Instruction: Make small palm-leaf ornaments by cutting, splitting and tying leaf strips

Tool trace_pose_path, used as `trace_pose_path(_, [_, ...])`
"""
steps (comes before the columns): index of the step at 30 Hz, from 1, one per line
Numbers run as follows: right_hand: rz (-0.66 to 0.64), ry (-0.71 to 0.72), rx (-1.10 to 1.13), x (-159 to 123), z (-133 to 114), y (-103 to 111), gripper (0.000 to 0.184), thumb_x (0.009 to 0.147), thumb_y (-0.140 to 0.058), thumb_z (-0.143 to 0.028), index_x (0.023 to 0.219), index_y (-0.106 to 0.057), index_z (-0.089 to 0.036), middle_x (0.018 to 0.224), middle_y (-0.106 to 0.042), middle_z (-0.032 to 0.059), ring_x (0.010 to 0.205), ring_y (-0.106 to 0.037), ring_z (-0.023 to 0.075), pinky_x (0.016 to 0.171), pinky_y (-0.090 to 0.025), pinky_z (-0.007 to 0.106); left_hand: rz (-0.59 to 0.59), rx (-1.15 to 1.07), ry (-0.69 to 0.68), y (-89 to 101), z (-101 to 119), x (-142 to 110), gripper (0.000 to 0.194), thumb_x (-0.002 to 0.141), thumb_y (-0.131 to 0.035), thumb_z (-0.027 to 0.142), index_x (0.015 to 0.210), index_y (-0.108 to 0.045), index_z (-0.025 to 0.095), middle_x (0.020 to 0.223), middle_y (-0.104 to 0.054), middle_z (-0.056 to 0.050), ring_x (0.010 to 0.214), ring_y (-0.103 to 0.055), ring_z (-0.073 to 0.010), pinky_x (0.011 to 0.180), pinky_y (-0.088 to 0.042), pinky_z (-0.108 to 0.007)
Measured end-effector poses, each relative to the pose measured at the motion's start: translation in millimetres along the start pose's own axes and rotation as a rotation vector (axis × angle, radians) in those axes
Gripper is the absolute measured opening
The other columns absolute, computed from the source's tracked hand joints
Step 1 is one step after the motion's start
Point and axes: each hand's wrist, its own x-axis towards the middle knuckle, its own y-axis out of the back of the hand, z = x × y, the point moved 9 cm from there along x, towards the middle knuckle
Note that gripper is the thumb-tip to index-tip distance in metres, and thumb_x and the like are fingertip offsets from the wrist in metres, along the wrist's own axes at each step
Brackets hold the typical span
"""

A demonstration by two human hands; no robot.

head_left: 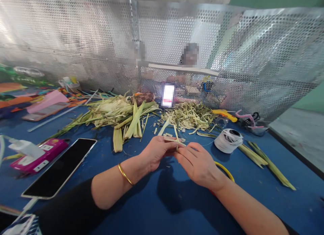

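Observation:
My left hand [158,152] is closed in a pinch on pale leaf strips [174,139], which stick up and out past the fingertips. A gold bangle [125,174] circles that wrist. From the other side my right hand [196,162] meets it, fingers closed together on the same strips. How the strips cross between the fingers is partly hidden. Beyond the hands lie a heap of long dry leaves [108,111] and a pile of leaf scraps [191,116]. A white thread spool [228,140] stands to the right of my right hand.
On the left are a black-screened phone [62,167], a magenta power strip [40,155] with a white charger, and pink paper [48,100]. Yellow-handled scissors [225,115] and cut leaf stalks [274,165] lie right. A perforated metal screen [101,42] closes the back; a person sits behind it.

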Motion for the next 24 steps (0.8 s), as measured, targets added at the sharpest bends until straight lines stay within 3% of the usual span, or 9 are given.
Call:
trace_pose_path(2, [-0.005,0.002,0.048,-1,0,-1,0.026,0.093,-0.037,-0.009,0.101,-0.061,-0.015,0.088,-0.07,0.0078,0.081,-0.061,0.0168,0.079,-0.041,0.033,0.007,0.008,-0.006,0.6,2,0,0.015,0.061,-0.076,0.021,0.071,-0.072,0.011,0.079,-0.07,-0.007,0.073,-0.061,-0.0126,0.072,-0.047,-0.023])
trace_pose_path(4, [0.05,-0.105,0.128,-2,12,4,0.025,0.093,-0.039,-0.01,0.109,-0.058,-0.015,0.092,-0.07,0.0081,0.082,-0.061,0.0169,0.08,-0.041,0.034,0.024,0.011,-0.012,2.3,6,-1,0.014,0.062,-0.075,0.02,0.072,-0.072,0.011,0.077,-0.069,-0.006,0.07,-0.061,-0.0122,0.071,-0.048,-0.023])
trace_pose_path(7, [0.113,-0.502,0.288,-12,52,3,0.019,0.091,-0.047,-0.022,0.105,-0.06,-0.017,0.091,-0.068,0.0086,0.082,-0.06,0.019,0.077,-0.042,0.034,0.035,0.008,-0.01,3.8,13,-2,0.017,0.066,-0.072,0.018,0.081,-0.071,0.013,0.072,-0.068,-0.004,0.066,-0.062,-0.0122,0.074,-0.049,-0.027])
trace_pose_path(9, [0.043,-0.748,0.48,-23,73,-12,0.017,0.089,-0.051,-0.031,0.09,-0.063,-0.019,0.084,-0.066,0.0064,0.079,-0.059,0.0193,0.073,-0.043,0.032,0.023,0.016,0.013,2.7,14,-4,0.018,0.068,-0.069,0.016,0.085,-0.07,0.013,0.067,-0.066,-0.003,0.063,-0.061,-0.0119,0.073,-0.05,-0.028])
trace_pose_path(11, [-0.078,-0.884,0.715,-29,76,-32,0.022,0.087,-0.051,-0.035,0.077,-0.063,-0.02,0.076,-0.064,0.0029,0.073,-0.057,0.0173,0.069,-0.043,0.029,0.009,0.027,0.032,1.0,14,-5,0.016,0.069,-0.067,0.016,0.084,-0.069,0.013,0.064,-0.063,-0.002,0.06,-0.06,-0.0114,0.069,-0.05,-0.027])
trace_pose_path(14, [-0.196,-0.995,0.979,-33,69,-52,0.024,0.083,-0.053,-0.039,0.074,-0.061,-0.019,0.068,-0.059,-0.0002,0.066,-0.053,0.0148,0.064,-0.042,0.026,-0.012,0.058,0.03,-1.4,13,-6,0.014,0.069,-0.068,0.019,0.08,-0.067,0.012,0.059,-0.059,0.0,0.055,-0.056,-0.01,0.06,-0.047,-0.025])
trace_pose_path(17, [-0.198,-1.058,1.137,-34,61,-59,0.022,0.08,-0.054,-0.039,0.072,-0.06,-0.018,0.067,-0.058,-0.0003,0.065,-0.053,0.0144,0.065,-0.042,0.027,-0.013,0.128,-0.004,-1.7,12,-5,0.017,0.069,-0.071,0.025,0.077,-0.064,0.011,0.057,-0.057,0.001,0.05,-0.051,-0.0074,0.052,-0.043,-0.022])
trace_pose_path(24, [-0.21,-1.06,1.072,-32,65,-49,0.02,0.075,-0.055,-0.031,0.059,-0.053,-0.019,0.055,-0.049,-0.0037,0.057,-0.044,0.0121,0.056,-0.035,0.025,0.058,0.244,-0.074,5.0,14,0,0.017,0.07,-0.07,0.026,0.079,-0.064,0.013,0.054,-0.055,0.003,0.049,-0.05,-0.0076,0.052,-0.044,-0.022])
